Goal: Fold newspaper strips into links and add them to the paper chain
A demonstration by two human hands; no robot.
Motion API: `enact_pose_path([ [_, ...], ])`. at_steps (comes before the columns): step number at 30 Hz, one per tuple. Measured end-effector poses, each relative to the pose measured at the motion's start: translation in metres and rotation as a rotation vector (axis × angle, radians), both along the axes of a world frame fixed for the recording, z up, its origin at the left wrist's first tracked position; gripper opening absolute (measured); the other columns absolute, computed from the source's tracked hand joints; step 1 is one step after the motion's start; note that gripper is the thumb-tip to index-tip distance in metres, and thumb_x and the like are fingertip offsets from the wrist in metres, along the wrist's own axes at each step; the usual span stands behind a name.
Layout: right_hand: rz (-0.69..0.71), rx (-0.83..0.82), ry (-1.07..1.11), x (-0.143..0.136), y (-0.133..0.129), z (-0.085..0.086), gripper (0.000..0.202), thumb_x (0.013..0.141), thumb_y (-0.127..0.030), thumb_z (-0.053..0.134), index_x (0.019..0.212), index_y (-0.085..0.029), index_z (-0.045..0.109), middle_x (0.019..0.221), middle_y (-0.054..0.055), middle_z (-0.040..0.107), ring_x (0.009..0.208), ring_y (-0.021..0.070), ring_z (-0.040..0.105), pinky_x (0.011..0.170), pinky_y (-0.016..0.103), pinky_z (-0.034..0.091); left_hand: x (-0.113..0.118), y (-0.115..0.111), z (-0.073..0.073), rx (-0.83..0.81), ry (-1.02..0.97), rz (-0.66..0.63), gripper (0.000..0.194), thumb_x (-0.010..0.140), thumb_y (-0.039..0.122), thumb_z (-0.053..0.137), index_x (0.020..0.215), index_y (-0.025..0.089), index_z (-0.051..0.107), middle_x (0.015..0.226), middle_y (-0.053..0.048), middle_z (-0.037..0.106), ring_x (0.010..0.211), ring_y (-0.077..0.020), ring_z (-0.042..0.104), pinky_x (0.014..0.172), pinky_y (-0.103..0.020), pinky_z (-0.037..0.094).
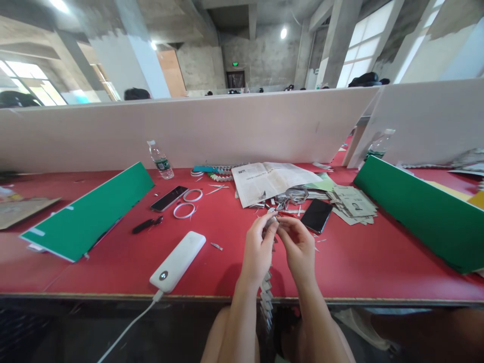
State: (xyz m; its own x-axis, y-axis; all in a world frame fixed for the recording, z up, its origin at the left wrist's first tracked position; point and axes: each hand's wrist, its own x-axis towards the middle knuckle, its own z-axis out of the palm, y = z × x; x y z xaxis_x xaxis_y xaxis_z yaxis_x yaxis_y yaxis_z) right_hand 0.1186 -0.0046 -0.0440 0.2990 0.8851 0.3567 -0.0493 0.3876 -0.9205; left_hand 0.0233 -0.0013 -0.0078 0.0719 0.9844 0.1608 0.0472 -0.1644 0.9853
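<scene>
A folded paper chain point(266, 297) hangs down between my forearms, over the front edge of the red table, and its upper end is held at my fingertips. My left hand point(260, 242) is closed on that end, thumb against fingers. Beside it my right hand point(298, 244) pinches at the same spot, its thumb and fingertips meeting the left ones. What exactly the right fingertips grip is too small to tell. Just beyond the hands lie paper strips and folded pieces point(289, 199), partly under a newspaper sheet point(270, 181).
A white power bank point(178, 262) with a cable, a phone point(169, 198), tape rings point(184, 210) and a bottle point(161, 160) lie or stand left. Right are a black phone point(316, 216) and printed papers point(353, 203). Green boards point(93, 214) flank both sides; a white partition point(181, 131) stands behind.
</scene>
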Motion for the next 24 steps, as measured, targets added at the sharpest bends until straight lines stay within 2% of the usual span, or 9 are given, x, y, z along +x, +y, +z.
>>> enact_pose_path([
  [5, -0.112, 0.064, -0.099, -0.002, -0.0012, 0.0043, 0.01, 0.082, -0.024, 0.058, 0.089, -0.022, 0.064, 0.096, 0.007, 0.06, 0.092, 0.0203, 0.058, 0.072, 0.031, 0.05, 0.0028, 0.0002, 0.0, -0.075, -0.075, -0.032, 0.04, 0.084, 0.045, 0.048, 0.113, 0.019, 0.06, 0.07, -0.003, 0.06, 0.052, -0.011, 0.05, 0.044, -0.02, 0.039],
  [8, -0.158, 0.099, -0.154, -0.0021, -0.0022, 0.0055, 0.009, 0.082, -0.022, 0.057, 0.087, -0.022, 0.065, 0.094, 0.006, 0.06, 0.091, 0.0201, 0.057, 0.073, 0.032, 0.049, 0.0046, 0.0003, -0.0015, -0.118, -0.134, -0.046, 0.039, 0.085, 0.045, 0.047, 0.112, 0.019, 0.058, 0.066, 0.0, 0.056, 0.045, -0.0075, 0.042, 0.041, -0.019, 0.035],
  [12, -0.161, 0.102, -0.171, -0.0024, -0.0038, 0.0063, 0.009, 0.082, -0.022, 0.057, 0.089, -0.022, 0.064, 0.09, 0.006, 0.063, 0.086, 0.0199, 0.058, 0.073, 0.033, 0.048, 0.0042, -0.0004, -0.0003, -0.137, -0.16, -0.068, 0.039, 0.086, 0.044, 0.045, 0.113, 0.02, 0.057, 0.067, 0.0, 0.056, 0.046, -0.0072, 0.042, 0.044, -0.019, 0.037],
  [16, -0.154, 0.074, -0.146, -0.0023, -0.0044, 0.0066, 0.008, 0.082, -0.025, 0.058, 0.087, -0.021, 0.063, 0.087, 0.005, 0.063, 0.081, 0.019, 0.058, 0.071, 0.032, 0.049, 0.0035, -0.0014, 0.0019, -0.125, -0.163, -0.065, 0.039, 0.086, 0.042, 0.045, 0.12, 0.024, 0.05, 0.079, -0.001, 0.059, 0.046, -0.0067, 0.044, 0.047, -0.02, 0.04],
  [24, -0.148, 0.044, -0.124, -0.0016, -0.0036, 0.0057, 0.01, 0.081, -0.025, 0.059, 0.088, -0.021, 0.064, 0.088, 0.005, 0.064, 0.082, 0.019, 0.059, 0.069, 0.03, 0.048, 0.0061, -0.0008, -0.0007, -0.149, -0.255, -0.08, 0.019, 0.086, 0.039, 0.046, 0.097, 0.023, 0.048, 0.076, 0.001, 0.054, 0.05, -0.0067, 0.049, 0.045, -0.017, 0.04],
])
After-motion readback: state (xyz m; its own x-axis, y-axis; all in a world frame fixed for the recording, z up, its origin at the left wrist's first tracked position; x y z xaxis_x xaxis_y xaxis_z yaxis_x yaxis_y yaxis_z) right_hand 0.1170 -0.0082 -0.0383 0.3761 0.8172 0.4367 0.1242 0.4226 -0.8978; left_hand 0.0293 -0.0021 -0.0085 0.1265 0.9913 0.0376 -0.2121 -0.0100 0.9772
